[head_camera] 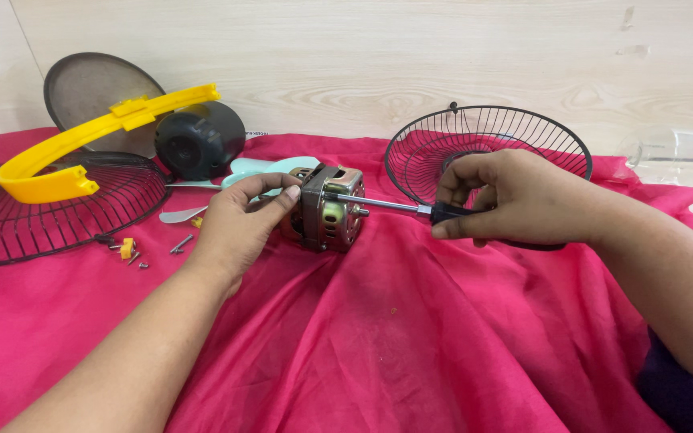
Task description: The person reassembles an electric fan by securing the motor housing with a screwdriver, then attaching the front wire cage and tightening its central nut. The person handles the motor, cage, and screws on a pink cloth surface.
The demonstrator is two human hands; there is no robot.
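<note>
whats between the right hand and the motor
In the head view, the screwdriver's bare metal shaft spans the gap from the right hand to the motor, above the pink cloth; nothing else lies there.

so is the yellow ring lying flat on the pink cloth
No, the yellow ring rests propped across the black wire grille at left, not flat on the pink cloth.

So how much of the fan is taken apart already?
A lot: two wire guards, the yellow rim, the black cover and loose screws lie on the pink cloth. Now the left hand steadies the motor while the right hand drives a screwdriver into it. The motor remains assembled.
</note>
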